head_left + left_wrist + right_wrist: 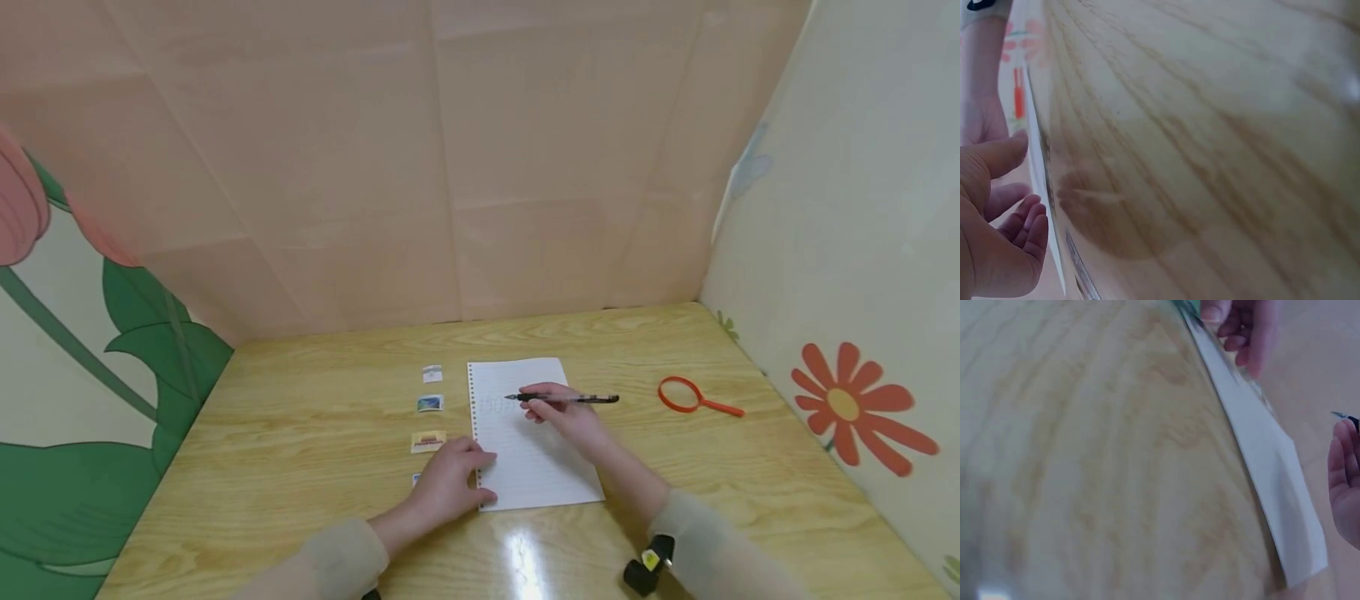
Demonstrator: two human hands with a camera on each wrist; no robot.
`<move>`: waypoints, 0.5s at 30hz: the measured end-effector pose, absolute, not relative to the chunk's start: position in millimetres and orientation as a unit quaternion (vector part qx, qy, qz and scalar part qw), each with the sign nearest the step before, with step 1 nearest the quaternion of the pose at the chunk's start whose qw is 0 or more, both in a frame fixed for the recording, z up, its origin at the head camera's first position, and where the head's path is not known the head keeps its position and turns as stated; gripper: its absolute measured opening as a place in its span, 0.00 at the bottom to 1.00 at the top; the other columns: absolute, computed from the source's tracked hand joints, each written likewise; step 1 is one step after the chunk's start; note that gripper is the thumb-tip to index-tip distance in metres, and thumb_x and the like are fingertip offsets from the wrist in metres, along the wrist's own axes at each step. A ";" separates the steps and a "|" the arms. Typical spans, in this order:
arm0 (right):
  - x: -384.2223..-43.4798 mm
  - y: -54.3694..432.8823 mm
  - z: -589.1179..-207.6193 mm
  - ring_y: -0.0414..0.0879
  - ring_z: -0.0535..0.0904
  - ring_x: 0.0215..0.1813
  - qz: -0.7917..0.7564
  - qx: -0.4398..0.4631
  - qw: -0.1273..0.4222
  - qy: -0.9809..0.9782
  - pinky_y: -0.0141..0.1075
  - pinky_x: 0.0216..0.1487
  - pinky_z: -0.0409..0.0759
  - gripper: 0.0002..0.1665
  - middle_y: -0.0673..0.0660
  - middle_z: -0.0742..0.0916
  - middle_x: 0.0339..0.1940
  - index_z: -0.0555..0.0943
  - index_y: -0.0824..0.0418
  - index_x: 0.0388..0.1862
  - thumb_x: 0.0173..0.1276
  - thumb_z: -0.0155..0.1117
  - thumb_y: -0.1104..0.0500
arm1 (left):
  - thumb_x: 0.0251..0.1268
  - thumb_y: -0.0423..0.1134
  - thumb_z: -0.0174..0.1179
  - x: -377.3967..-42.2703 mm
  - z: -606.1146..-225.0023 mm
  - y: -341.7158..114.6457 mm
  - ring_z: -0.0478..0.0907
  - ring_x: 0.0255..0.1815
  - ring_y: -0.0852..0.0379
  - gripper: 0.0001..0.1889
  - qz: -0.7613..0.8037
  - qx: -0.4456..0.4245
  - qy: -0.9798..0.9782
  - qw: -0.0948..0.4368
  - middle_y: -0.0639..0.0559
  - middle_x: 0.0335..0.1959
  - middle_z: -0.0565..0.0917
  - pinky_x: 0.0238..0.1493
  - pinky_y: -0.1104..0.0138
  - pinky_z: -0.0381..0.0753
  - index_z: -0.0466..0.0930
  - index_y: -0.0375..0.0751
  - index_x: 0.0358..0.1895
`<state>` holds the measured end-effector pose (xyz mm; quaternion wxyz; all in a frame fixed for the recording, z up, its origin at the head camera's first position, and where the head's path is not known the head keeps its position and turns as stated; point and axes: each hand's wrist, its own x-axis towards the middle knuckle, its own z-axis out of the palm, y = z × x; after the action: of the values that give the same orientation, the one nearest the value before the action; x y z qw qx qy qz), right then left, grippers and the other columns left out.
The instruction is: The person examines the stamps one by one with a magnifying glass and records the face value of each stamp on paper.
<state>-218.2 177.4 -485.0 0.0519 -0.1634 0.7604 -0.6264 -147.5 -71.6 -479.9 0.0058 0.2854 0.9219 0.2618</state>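
Left hand [450,483] flat on sheet [536,467] | right hand [566,417] pinching pen [566,398]

Count on the wooden table

Four small stamps [431,404], one lined sheet [528,454], one pen [573,399], one orange magnifying glass [693,397]

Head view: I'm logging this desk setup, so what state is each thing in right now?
Pen: held level by the right hand above the paper, tip pointing left.
Sheet of paper: flat on the table, faint writing near its top.
Left hand: resting on the paper's left edge.
Magnifying glass: lying flat, untouched.
Stamps: lying in a column left of the paper.
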 end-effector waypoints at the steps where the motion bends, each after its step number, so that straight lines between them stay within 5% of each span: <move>1: -217.4 174.1 -487.1 0.43 0.84 0.40 -0.620 -0.163 0.055 0.766 0.33 0.42 0.82 0.19 0.70 0.85 0.46 0.79 0.70 0.58 0.73 0.62 0.60 | 0.48 0.45 0.78 -147.6 -480.6 -71.5 0.75 0.47 0.55 0.28 0.259 0.285 0.923 0.009 0.52 0.46 0.80 0.54 0.62 0.75 0.85 0.41 0.55; 8: -213.7 151.9 -500.5 0.41 0.79 0.29 -0.576 -0.167 0.042 0.799 0.28 0.28 0.74 0.11 0.56 0.85 0.28 0.82 0.66 0.47 0.68 0.67 0.62 | 0.47 0.46 0.78 -149.2 -486.3 -70.9 0.74 0.45 0.57 0.27 0.244 0.288 0.926 0.016 0.53 0.44 0.79 0.53 0.64 0.75 0.86 0.40 0.53; 15: -209.5 136.1 -504.1 0.38 0.76 0.26 -0.529 -0.193 0.007 0.826 0.28 0.26 0.73 0.06 0.47 0.84 0.26 0.82 0.60 0.40 0.65 0.69 0.63 | 0.48 0.47 0.78 -148.8 -485.0 -71.1 0.72 0.44 0.59 0.27 0.245 0.286 0.926 0.023 0.54 0.43 0.78 0.51 0.65 0.75 0.86 0.40 0.52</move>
<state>-209.5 136.1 -504.1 0.0070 -0.1934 0.8260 -0.5294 -148.8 -71.1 -485.0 0.0235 0.2863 0.9260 0.2450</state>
